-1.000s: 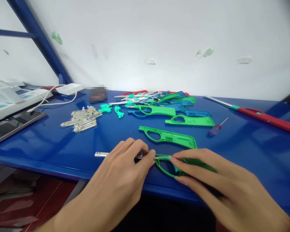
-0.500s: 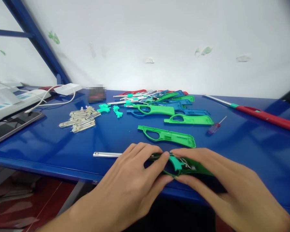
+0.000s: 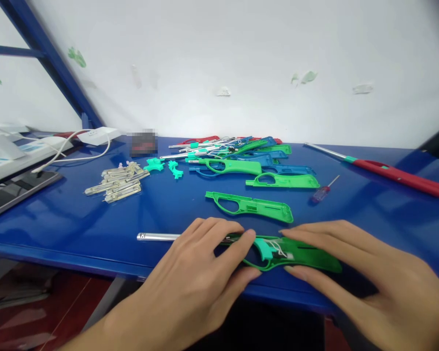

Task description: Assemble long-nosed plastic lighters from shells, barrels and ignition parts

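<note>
A green gas lighter casing half point(image 3: 310, 253) lies at the table's front edge, its inner side up. In it sit a teal trigger point(image 3: 265, 249) and white wires, and a silver metal tube point(image 3: 158, 237) sticks out to the left. My left hand point(image 3: 201, 273) grips the casing around the trigger loop, covering where the tube joins. With thumb and fingers on opposite long edges, my right hand point(image 3: 366, 273) holds the handle part. Just beyond lies another green casing half point(image 3: 256, 207), hollow side up.
Behind is a heap of green, blue and red lighter parts point(image 3: 241, 153). To the left are clear fuel tanks point(image 3: 119, 183) and loose teal triggers point(image 3: 154, 165). A screwdriver point(image 3: 322, 194) and a red lighter point(image 3: 398, 176) lie right; a white cable point(image 3: 76, 158) lies far left.
My right hand has shifted right along the casing, away from the trigger, uncovering more of the wires and handle. My left hand keeps its hold.
</note>
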### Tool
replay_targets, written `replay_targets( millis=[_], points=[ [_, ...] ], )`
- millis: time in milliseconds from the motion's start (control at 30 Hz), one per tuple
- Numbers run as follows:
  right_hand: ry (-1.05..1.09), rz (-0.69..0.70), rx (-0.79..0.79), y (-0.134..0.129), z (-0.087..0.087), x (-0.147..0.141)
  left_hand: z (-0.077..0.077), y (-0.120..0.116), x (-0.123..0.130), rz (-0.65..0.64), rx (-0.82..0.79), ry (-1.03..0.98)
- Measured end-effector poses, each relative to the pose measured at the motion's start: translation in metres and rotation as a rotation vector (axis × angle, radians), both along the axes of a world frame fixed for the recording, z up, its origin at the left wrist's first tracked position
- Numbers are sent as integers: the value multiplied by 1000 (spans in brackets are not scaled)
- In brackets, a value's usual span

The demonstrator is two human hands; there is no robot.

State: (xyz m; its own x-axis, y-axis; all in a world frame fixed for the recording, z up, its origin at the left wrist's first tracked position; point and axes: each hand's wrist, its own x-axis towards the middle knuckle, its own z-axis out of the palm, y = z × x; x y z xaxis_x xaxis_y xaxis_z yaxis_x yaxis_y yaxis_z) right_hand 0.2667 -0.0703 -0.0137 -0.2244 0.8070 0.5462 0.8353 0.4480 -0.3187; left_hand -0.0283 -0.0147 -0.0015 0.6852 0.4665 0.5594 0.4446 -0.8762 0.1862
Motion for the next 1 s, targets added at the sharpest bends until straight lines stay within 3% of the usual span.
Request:
replay_targets(
  millis=[333,1000],
  points=[
    [6,83,-64,1,1,-4,9,2,1,-116,39,115],
    [41,82,-24,4,2,-5,7,-1,2,-116,72,89]
  ],
)
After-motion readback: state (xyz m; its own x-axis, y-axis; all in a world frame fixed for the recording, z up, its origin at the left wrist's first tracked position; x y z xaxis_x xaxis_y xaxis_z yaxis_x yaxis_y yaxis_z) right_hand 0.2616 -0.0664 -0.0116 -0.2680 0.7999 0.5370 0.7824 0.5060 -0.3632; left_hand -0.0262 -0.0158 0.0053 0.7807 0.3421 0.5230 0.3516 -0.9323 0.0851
